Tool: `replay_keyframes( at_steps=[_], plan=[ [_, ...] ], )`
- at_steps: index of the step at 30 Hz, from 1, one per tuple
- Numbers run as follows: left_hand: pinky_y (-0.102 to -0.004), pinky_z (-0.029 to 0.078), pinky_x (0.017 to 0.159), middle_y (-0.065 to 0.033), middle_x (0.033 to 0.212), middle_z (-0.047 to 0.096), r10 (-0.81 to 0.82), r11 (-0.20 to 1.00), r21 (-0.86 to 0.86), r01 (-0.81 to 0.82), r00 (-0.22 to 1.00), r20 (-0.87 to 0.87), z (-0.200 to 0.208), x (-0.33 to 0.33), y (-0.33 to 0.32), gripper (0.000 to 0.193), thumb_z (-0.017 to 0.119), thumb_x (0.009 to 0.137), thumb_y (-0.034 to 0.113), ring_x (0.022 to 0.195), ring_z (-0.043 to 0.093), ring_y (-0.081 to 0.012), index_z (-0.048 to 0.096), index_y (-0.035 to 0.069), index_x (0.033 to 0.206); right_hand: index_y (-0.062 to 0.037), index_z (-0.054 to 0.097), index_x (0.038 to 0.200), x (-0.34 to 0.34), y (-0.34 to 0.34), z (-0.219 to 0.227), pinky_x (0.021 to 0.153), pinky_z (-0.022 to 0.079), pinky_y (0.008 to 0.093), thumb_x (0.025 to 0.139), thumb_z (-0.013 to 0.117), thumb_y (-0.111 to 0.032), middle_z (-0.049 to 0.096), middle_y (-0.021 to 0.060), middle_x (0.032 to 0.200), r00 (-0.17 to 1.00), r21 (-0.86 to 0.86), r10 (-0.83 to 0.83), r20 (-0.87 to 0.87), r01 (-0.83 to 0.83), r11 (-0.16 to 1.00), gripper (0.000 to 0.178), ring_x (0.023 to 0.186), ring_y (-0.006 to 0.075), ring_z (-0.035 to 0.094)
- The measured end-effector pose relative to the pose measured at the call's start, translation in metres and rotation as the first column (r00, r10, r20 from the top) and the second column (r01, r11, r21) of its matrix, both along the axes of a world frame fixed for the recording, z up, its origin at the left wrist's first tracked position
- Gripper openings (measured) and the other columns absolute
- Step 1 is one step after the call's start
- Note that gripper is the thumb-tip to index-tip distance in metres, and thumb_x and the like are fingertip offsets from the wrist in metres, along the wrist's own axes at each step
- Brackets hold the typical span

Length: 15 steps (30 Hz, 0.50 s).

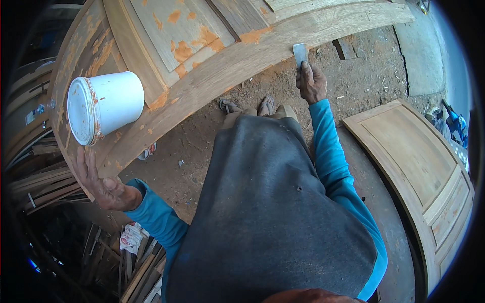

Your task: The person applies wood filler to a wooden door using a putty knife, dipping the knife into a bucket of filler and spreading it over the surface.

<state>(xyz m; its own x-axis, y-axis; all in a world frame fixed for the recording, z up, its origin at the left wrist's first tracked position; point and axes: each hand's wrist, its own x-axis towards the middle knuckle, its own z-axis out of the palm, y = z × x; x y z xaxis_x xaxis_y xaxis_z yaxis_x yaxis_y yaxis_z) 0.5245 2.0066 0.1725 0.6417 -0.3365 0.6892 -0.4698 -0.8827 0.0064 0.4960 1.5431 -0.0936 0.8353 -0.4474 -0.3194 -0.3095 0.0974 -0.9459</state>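
My left hand is open, its fingers stretched out near the lower rim of a white plastic bucket. Whether the fingertips touch the rim I cannot tell. Orange smears mark the bucket, which rests on a panelled wooden door with its lid toward the left. Patches of orange filler cover parts of the door's panels and joints. Farther right, my right hand grips a putty knife, its flat metal blade pointing up beside the door's near edge. The knife's handle is hidden within the fingers.
To the right, another panelled wooden door lies on a dark surface. Timber pieces are piled at the left, with a white bag among them. A small tub sits below the near door's edge, by the dirt floor.
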Motion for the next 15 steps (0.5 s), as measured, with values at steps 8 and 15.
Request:
replay_keyframes(
  at_steps=[8,15],
  plan=[
    [-0.055,0.041,0.115,-0.0251,0.133,0.064,0.137,0.971,-0.173,-0.166,0.976,-0.169,-0.021,-0.031,-0.017,0.063,0.039,0.109,0.045,0.132,0.056,-0.0412,0.067,-0.008,0.124,0.0012,0.066,0.101,-0.093,-0.002,-0.025,0.067,0.056,0.0383,0.1,0.062,-0.03,0.072,0.0142,0.078,0.918,-0.308,0.135,-0.373,-0.259,0.915,0.031,0.068,0.0233,0.074],
    [-0.0533,0.042,0.114,-0.0239,0.134,0.064,-0.004,0.96,-0.27,-0.069,0.966,-0.259,-0.041,-0.004,-0.041,0.049,0.052,0.105,0.035,0.134,0.055,-0.0391,0.069,-0.007,0.122,0.0051,0.066,0.102,-0.035,0.033,0.048,0.06,0.055,0.0339,0.101,0.06,-0.024,0.071,0.0103,0.079,0.959,-0.118,0.104,-0.265,-0.139,0.983,0.03,0.068,0.0177,0.072]
  ],
)
